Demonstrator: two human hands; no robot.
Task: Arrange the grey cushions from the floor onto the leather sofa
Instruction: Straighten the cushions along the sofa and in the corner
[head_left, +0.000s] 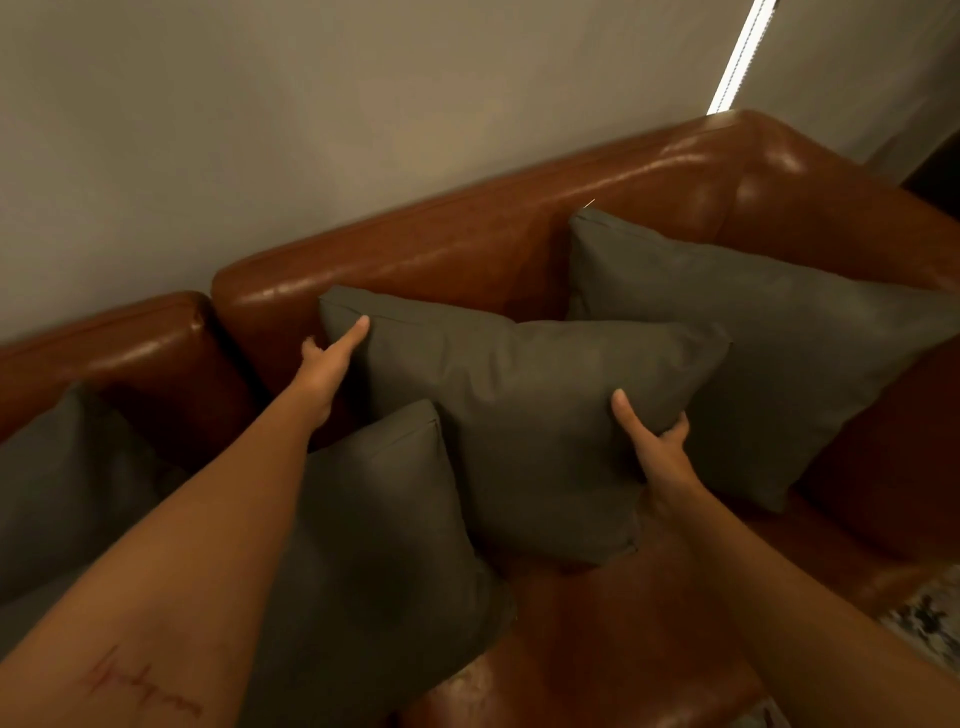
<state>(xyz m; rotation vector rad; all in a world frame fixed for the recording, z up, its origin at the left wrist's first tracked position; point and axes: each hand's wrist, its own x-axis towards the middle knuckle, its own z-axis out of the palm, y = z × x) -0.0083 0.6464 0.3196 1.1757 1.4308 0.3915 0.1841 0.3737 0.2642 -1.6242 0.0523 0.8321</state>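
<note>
A brown leather sofa (467, 244) runs along the wall. Several grey cushions lie on it. The middle grey cushion (509, 415) leans against the backrest, held by both hands. My left hand (332, 358) grips its upper left corner, the thumb on the front face. My right hand (654, 447) pinches its lower right edge. A larger grey cushion (769, 353) stands behind it at the right, propped in the sofa's corner. Another grey cushion (379, 561) overlaps the held one at the lower left, under my left forearm. A fourth grey cushion (67, 483) sits at the far left.
The pale wall (311, 130) rises right behind the backrest. A bright strip of window light (740, 57) shows beside a blind at the upper right. A patterned rug (930, 618) lies past the sofa's front edge at the lower right.
</note>
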